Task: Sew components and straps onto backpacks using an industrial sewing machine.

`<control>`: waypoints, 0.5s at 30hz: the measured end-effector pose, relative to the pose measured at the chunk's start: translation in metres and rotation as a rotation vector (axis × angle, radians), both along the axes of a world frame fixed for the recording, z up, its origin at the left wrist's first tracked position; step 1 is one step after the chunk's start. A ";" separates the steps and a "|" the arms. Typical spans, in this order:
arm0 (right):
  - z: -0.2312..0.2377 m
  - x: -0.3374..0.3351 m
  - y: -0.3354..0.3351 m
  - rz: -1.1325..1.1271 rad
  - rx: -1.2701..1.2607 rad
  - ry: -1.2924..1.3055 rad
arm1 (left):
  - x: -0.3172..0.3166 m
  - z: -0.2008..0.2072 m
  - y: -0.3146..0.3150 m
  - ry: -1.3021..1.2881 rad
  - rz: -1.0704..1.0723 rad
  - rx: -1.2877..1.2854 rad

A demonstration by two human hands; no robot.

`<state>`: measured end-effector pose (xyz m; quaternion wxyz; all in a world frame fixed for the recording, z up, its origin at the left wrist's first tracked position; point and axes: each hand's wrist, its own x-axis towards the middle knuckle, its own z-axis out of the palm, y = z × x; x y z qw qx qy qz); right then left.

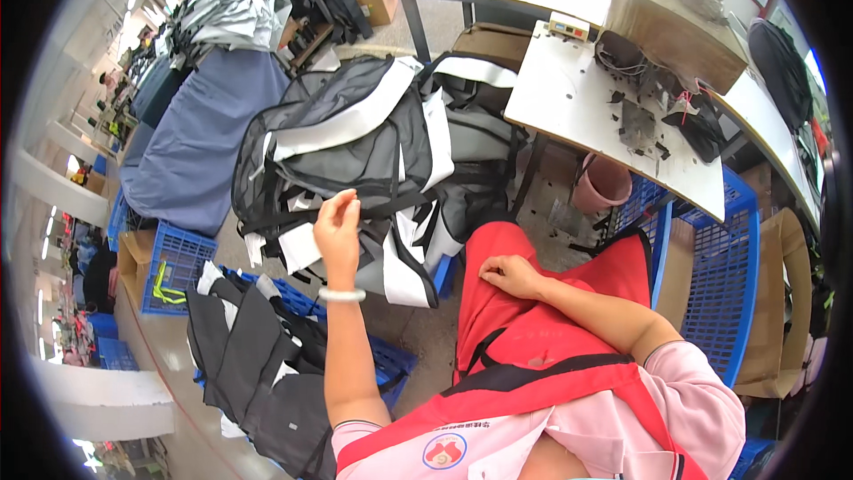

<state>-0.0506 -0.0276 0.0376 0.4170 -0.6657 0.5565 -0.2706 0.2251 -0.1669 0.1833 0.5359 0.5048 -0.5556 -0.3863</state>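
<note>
My left hand [338, 229] reaches out to a heap of grey, black and white backpack pieces [355, 151] and its fingers pinch a black strap at the heap's lower edge. A pale bangle sits on that wrist. My right hand [511, 274] rests loosely curled on my red apron [524, 329] over my thigh and holds nothing.
A white worktable [577, 98] with black fabric scraps and a cardboard box [675, 18] stands at the upper right. A pink bucket [602, 182] sits under it. Blue crates [720, 284] flank me on the right; another blue crate [178, 262] and dark fabric pieces [258, 356] lie at the left.
</note>
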 end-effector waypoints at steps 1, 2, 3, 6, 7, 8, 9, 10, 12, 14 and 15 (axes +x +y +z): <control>-0.002 -0.001 0.001 0.013 0.002 0.016 | -0.005 -0.006 -0.017 -0.155 -0.042 -0.049; -0.003 -0.003 0.002 0.031 -0.041 0.012 | -0.012 -0.011 -0.033 -0.277 -0.095 -0.168; -0.004 -0.005 0.003 0.048 -0.038 -0.012 | -0.020 -0.015 -0.048 -0.398 -0.119 -0.167; -0.004 -0.013 0.005 0.024 -0.077 -0.122 | -0.047 -0.014 -0.094 -0.556 -0.174 -0.294; -0.004 -0.017 0.006 0.005 -0.032 -0.141 | -0.054 -0.012 -0.106 -0.666 -0.138 -0.362; -0.004 -0.020 0.006 -0.016 0.022 -0.169 | -0.061 -0.009 -0.119 -0.740 -0.113 -0.358; -0.004 -0.024 0.006 -0.022 0.010 -0.164 | -0.067 -0.006 -0.131 -0.794 -0.088 -0.383; -0.004 -0.027 0.006 -0.049 0.136 -0.228 | -0.071 -0.005 -0.142 -0.849 -0.069 -0.370; -0.004 -0.033 0.005 -0.078 0.259 -0.296 | -0.072 -0.008 -0.163 -0.964 -0.021 -0.391; -0.004 -0.037 0.003 -0.132 0.365 -0.436 | -0.062 -0.014 -0.182 -1.095 0.065 -0.462; -0.004 -0.039 0.001 -0.117 0.331 -0.448 | -0.052 -0.018 -0.190 -1.226 0.151 -0.523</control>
